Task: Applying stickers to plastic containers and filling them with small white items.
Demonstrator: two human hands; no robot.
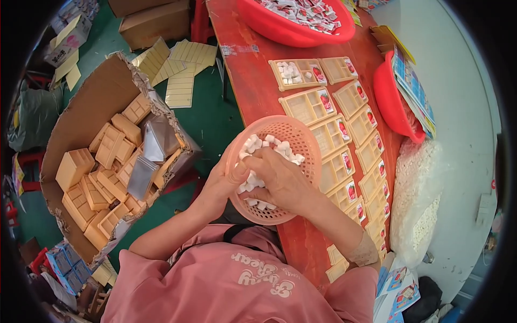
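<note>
Currently left hand (226, 177) grips the tilted round basket (301, 141); right hand (274, 175) clutches white pieces (252, 144).

- Open brown carton (91, 102), left on the floor, full of tan trays.
- Closed brown box (153, 24), far left.
- Red-and-white labels (342, 129) on the table trays' right ends.
- Blue printed boxes (62, 264), near left.
- Clear bag (414, 199) of white pieces, right.

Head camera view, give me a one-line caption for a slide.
Right hand digs into small white pieces in a pink basket steadied by the left hand, beside rows of compartment trays.
</note>
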